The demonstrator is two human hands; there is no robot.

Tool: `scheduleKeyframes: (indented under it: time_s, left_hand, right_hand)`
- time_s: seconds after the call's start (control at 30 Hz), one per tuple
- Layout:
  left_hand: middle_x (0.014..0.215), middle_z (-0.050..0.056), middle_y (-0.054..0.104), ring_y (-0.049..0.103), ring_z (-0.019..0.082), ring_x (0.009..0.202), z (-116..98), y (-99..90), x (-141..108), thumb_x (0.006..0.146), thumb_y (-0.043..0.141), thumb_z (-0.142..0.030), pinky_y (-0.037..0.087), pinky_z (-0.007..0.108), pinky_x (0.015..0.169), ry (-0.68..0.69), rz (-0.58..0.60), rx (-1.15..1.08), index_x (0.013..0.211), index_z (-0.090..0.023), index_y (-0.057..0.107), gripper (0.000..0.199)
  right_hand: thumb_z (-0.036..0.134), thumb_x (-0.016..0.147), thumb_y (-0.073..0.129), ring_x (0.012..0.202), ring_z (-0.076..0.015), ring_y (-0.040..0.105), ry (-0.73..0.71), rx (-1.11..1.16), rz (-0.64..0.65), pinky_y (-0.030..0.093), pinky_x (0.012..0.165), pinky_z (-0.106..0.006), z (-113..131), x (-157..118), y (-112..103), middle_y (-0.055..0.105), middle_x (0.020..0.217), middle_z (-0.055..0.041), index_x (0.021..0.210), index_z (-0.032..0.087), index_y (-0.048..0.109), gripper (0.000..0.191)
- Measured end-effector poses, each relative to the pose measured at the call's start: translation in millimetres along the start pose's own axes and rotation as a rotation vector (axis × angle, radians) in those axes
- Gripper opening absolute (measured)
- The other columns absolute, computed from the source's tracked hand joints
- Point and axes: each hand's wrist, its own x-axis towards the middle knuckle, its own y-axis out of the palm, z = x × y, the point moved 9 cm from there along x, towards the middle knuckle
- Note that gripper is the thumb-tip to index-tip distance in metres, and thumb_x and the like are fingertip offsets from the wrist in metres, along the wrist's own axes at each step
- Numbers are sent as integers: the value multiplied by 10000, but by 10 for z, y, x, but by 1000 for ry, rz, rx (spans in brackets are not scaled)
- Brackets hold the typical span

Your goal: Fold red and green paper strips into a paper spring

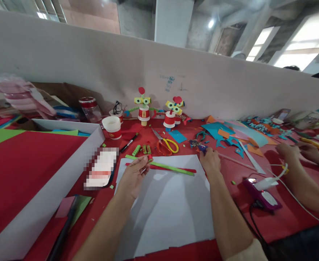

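Note:
My left hand is closed in a pinch near the far edge of a white sheet. A green paper strip and a red paper strip run out to the right from its fingers, with a small red piece at the fingertips. How the strips join is hidden by the fingers. To the right, my right hand wraps around a purple tool with a metal front, apparently a glue gun. A translucent rod extends from behind that hand.
Scissors, folded paper springs, a pen and two paper-cup figures stand or lie beyond the sheet. At left are a phone and white box. Rightward: a power strip and another person's arm.

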Motion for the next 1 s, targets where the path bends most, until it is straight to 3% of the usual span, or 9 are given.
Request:
scheduleKeyframes:
  time_s: [0.07,0.13,0.17,0.23,0.3,0.37,0.5,0.8,1.0]
  left_hand:
    - [756,-1,668,567,80,670,-7,11,3,484,848,-247,442,216,691,11,15,7,697,-174,699,270]
    - [750,-13,654,552,67,648,-24,39,0,485,844,-219,442,208,680,41,42,16,735,-184,710,285]
    - [751,-19,647,547,64,641,-35,58,-5,488,841,-204,443,207,677,59,60,17,758,-191,716,298]
    - [763,-22,640,550,65,651,-59,106,-24,497,831,-178,446,208,685,100,100,18,794,-204,722,317]
    - [787,-14,648,565,76,689,-93,159,-55,517,819,-165,448,212,713,150,141,31,815,-208,725,315]
    - [810,2,662,583,94,740,-128,217,-96,551,805,-170,451,223,742,202,187,75,838,-204,726,300]
    - [834,26,686,598,129,805,-146,304,-160,593,788,-197,460,249,757,256,256,198,863,-199,731,276]
    - [846,27,708,616,137,781,-138,313,-158,581,791,-185,491,280,760,258,290,268,873,-204,733,299]
    - [766,31,689,618,157,730,-259,291,-165,626,750,-248,498,300,729,360,251,532,896,-180,719,280]
  right_hand:
    - [345,875,458,1053,-346,580,-50,50,-78,476,799,-443,68,-16,-59,537,1187,-234,1160,102,550,386]
    - [306,852,503,1042,-315,577,-203,234,-112,470,826,-424,288,-122,-90,585,1112,-197,1085,115,597,315]
    - [290,840,525,992,-285,595,-309,384,-76,476,821,-402,445,-220,-78,619,1040,-163,1033,129,619,269]
    - [304,815,574,855,-221,622,-521,726,133,498,770,-350,797,-514,-1,654,912,-92,972,160,635,221]
    - [347,772,651,884,-201,615,-670,988,347,508,750,-323,1082,-870,36,650,986,-63,1056,206,610,320]
    - [339,745,697,960,-192,597,-755,1132,402,504,792,-318,1224,-1142,-11,624,1077,-52,1101,243,590,384]
    - [288,769,691,964,-179,601,-803,1232,375,502,839,-331,1268,-1332,-69,616,1065,-54,1052,250,626,292]
    - [255,816,635,935,-175,616,-830,1242,329,518,830,-337,1236,-1262,-71,646,1005,-52,1001,257,668,188]
    - [238,801,630,880,-151,630,-803,1214,378,516,801,-300,1257,-1253,58,660,976,-37,985,233,656,186]
